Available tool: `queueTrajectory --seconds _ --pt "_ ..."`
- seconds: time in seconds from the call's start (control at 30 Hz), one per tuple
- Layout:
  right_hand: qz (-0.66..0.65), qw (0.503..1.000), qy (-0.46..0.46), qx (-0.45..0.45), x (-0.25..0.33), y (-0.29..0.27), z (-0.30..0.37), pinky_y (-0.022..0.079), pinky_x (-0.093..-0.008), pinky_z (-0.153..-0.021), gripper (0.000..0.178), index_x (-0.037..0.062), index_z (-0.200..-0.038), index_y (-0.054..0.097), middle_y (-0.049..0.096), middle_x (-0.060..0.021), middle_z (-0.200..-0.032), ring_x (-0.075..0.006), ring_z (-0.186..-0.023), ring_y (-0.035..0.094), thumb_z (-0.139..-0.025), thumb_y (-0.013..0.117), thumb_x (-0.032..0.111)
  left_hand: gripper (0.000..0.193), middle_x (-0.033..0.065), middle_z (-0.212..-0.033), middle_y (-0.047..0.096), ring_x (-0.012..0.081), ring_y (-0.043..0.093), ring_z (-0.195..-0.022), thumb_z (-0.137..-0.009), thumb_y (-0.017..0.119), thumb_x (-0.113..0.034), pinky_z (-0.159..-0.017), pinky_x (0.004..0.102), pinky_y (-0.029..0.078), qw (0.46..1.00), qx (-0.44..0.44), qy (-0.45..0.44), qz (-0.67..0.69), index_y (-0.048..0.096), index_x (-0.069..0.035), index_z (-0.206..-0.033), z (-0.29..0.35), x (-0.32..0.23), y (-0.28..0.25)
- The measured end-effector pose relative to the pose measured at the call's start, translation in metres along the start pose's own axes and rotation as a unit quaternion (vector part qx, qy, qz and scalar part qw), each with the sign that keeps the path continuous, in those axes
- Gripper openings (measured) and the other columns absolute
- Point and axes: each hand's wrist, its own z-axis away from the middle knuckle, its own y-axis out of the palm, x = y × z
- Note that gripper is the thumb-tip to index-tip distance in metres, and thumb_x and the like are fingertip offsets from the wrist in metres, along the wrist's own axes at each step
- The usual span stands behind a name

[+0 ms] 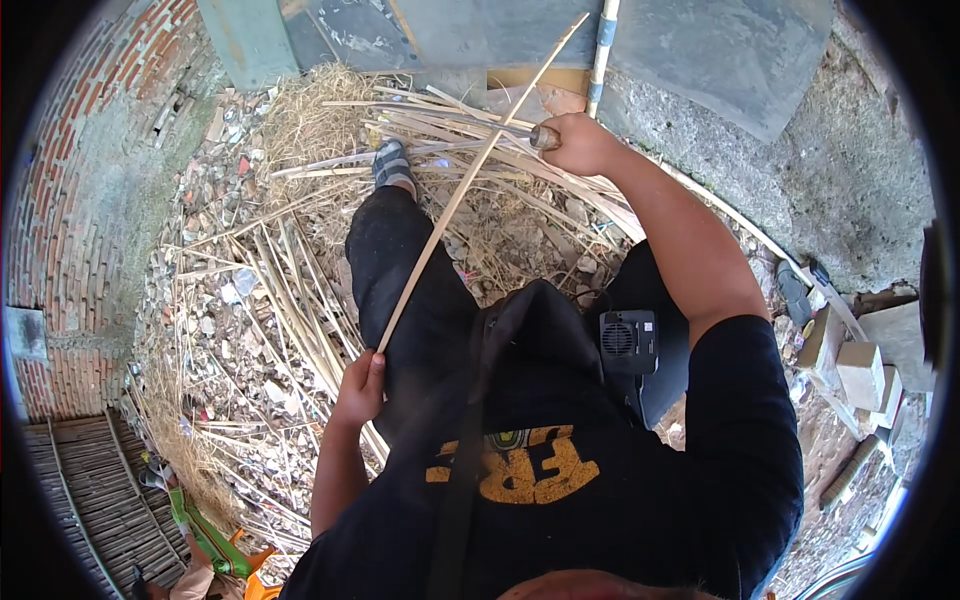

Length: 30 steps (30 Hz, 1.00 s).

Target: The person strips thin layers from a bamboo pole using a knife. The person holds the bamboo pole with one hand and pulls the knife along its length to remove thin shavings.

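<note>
A long, thin bamboo strip [440, 225] slants from my left hand [358, 390] up past my right hand to the far metal sheets. My left fingers are closed on its near end, beside my left thigh. In my right hand [585, 145] is a knife [545, 138], gripped by its round wooden handle. Its grey blade points left and crosses the strip; whether it touches or cuts in, I cannot tell. Under the strip's far half lies a pile of split bamboo strips [400, 160], with my left foot [392, 163] in a grey sandal beside it.
More bamboo strips [300, 290] lie on rubble to the left, near dry straw [310, 125]. A brick wall [90, 180] bounds the left; a concrete wall [830, 190] the right. Pale blocks [862, 372] stand at right. Another person [215, 545] in green is at lower left.
</note>
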Motion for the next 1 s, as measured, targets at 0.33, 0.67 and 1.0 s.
queueTrajectory --seconds 0.33,0.67,1.0 --pt "0.036 0.999 -0.01 -0.011 -0.015 0.003 0.004 0.053 -0.0463 -0.081 0.034 0.0037 -0.105 0.069 0.07 -0.0227 -0.09 -0.0397 -0.089 0.068 -0.081 0.072 0.027 0.047 -0.0009 -0.068 0.045 0.0089 0.041 -0.066 -0.108 0.042 -0.041 -0.059 0.0294 0.038 0.999 0.031 -0.023 0.011 0.052 -0.003 -0.084 -0.002 -0.007 -0.003" --pt "-0.04 0.998 -0.027 -0.04 0.001 0.0 0.005 0.05 -0.0446 -0.07 0.026 0.0037 -0.101 0.068 0.063 -0.0197 -0.074 -0.0343 -0.071 0.064 -0.082 0.075 0.02 0.046 0.0087 -0.073 0.054 0.0176 0.052 -0.072 -0.105 0.047 -0.043 -0.069 0.0357 0.046 0.996 0.043 -0.073 0.002 0.056 0.0 -0.093 -0.001 0.002 -0.011" --pt "0.0 0.997 -0.071 -0.032 0.013 0.002 0.008 0.052 -0.0445 -0.073 0.028 0.0058 -0.097 0.068 0.066 -0.0181 -0.077 -0.0366 -0.077 0.067 -0.082 0.076 0.028 0.042 0.0169 -0.079 0.061 0.0248 0.063 -0.076 -0.107 0.041 -0.042 -0.069 0.0387 0.049 0.998 0.02 -0.051 -0.021 0.049 -0.002 -0.118 0.016 0.007 -0.01"
